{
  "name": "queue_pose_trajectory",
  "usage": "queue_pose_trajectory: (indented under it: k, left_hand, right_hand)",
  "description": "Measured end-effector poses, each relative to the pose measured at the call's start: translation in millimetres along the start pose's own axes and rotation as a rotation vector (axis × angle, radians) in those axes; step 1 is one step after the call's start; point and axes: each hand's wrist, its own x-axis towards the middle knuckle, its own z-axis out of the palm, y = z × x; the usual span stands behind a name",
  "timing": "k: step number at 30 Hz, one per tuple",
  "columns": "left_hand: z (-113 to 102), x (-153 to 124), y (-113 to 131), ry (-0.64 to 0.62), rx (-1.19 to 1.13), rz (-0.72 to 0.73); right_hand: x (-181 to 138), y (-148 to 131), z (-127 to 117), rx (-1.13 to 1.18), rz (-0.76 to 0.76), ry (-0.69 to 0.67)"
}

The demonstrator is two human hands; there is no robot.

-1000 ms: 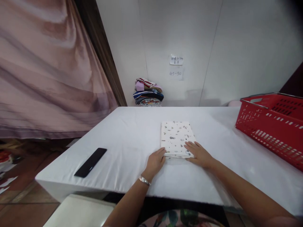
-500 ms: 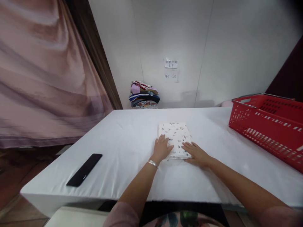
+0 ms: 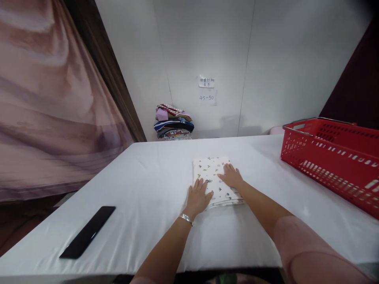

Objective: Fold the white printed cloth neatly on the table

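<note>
A folded white cloth with small printed figures point(image 3: 211, 169) lies flat in the middle of the white table point(image 3: 148, 189). My left hand point(image 3: 198, 196) rests on its near left corner, palm down, fingers stretched out. My right hand point(image 3: 231, 176) lies flat on the cloth's right half, further from me, fingers spread. Neither hand grips anything. A bracelet sits on my left wrist.
A red plastic basket point(image 3: 331, 152) stands at the table's right side. A black phone point(image 3: 87, 231) lies near the front left edge. A pile of folded clothes point(image 3: 173, 122) sits against the wall behind the table. A pink curtain point(image 3: 50, 98) hangs at the left.
Both hands have slid from the cloth's near edge onto its top, the right reaching further up. The view has shifted so the table sits lower and closer.
</note>
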Motion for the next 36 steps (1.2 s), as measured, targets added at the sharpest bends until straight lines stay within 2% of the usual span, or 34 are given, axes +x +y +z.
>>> queue_pose_trajectory:
  k: [2,6,9,12,16,21,27,36]
  left_hand:
    - [-0.3,-2.5,-0.1,-0.006,0.002,0.006]
    - [-10.5,4.7,2.6,-0.065,0.001,-0.001]
    - [-24.3,31.8,5.3,-0.04,0.021,-0.03]
    - [-28.5,67.3,3.6,0.143,0.067,-0.027]
    - [-10.2,92.9,-6.6,0.097,0.076,-0.084]
    - [7.6,90.2,-15.2,0.135,0.066,-0.096]
    - [4.7,88.5,-14.9,0.124,0.024,-0.071]
    - [2.9,87.8,-14.4,0.126,-0.02,-0.075]
  right_hand:
    - [4.5,9.5,7.8,-0.022,0.046,-0.01]
    - [6.3,17.0,15.9,-0.038,0.022,0.013]
    - [6.2,17.2,19.2,-0.046,0.016,0.033]
    - [6.7,17.2,19.8,-0.052,0.016,0.046]
    - [12.3,9.5,10.5,-0.055,0.034,-0.024]
    - [33.4,-1.4,-2.3,-0.097,-0.06,0.074]
    - [57.3,18.9,8.3,-0.032,0.047,-0.019]
    - [61.0,23.2,7.9,0.088,0.002,-0.038]
